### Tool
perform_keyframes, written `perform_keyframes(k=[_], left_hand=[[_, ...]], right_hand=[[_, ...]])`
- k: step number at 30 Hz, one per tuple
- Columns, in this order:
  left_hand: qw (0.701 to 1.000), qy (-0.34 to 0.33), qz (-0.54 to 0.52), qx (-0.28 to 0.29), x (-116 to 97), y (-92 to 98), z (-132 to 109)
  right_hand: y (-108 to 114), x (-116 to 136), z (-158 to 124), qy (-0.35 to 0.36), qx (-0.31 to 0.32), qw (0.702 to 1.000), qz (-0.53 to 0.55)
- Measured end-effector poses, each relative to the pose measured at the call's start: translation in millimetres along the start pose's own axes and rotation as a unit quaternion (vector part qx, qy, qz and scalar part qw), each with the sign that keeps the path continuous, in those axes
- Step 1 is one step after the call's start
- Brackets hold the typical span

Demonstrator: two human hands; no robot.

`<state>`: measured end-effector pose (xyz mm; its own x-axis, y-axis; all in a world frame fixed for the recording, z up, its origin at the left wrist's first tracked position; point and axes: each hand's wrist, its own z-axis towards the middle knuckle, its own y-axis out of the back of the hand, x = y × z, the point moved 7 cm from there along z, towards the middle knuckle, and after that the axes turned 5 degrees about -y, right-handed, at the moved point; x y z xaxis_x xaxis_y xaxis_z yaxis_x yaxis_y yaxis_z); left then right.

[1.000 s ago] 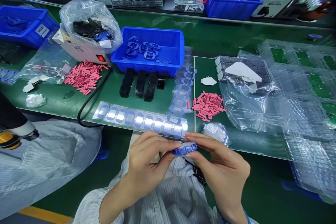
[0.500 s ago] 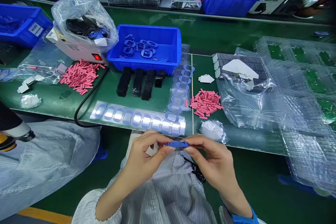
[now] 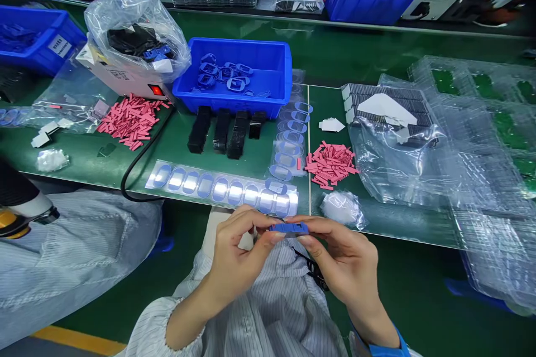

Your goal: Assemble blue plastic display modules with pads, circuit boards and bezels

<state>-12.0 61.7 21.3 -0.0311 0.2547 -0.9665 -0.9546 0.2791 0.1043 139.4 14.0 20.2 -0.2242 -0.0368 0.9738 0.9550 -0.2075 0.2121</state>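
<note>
Blue plastic part (image 3: 288, 227) between left hand (image 3: 238, 256) and right hand (image 3: 343, 262); white pinstriped smock (image 3: 259, 301) under both; pink strips (image 3: 330, 164) ahead of right hand, on green worktop (image 3: 330, 100).

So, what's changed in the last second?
The blue frame has rolled from tilted to nearly edge-on and now sits level, pinched between the fingers of the left hand and right hand. Neither hand let go. The blue bin and pink strips stayed put.
</note>
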Motion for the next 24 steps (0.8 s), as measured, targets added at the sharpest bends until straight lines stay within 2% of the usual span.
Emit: perform_keyframes(k=[3, 5, 9, 13, 15, 18, 24], left_hand=[[1.0, -0.014, 0.005, -0.017, 0, 0.4, 1], [0.998, -0.028, 0.008, -0.048, 1, 1.3, 0], [0.991, -0.07, 0.009, -0.11, 0, -2.0, -2], [0.992, -0.081, 0.007, -0.096, -2, -10.8, -5], [0.992, -0.1, 0.011, -0.08, -5, -11.2, -6], [0.99, -0.125, 0.029, -0.06, -9, -7.0, -6], [0.988, -0.148, 0.038, -0.032, -10, -2.5, -4]], right_hand=[[-2, -2, 0, -0.001, -0.008, 1.0, -0.005], [-5, -3, 0, 0.003, -0.019, 0.999, -0.03], [-8, 5, 0, 0.058, -0.084, 0.987, -0.124], [-3, 12, -2, 0.099, -0.145, 0.975, -0.138], [0, 12, -1, 0.095, -0.134, 0.98, -0.11], [2, 14, 0, 0.102, -0.08, 0.988, -0.085], [9, 12, 3, 0.11, 0.02, 0.988, -0.104]])
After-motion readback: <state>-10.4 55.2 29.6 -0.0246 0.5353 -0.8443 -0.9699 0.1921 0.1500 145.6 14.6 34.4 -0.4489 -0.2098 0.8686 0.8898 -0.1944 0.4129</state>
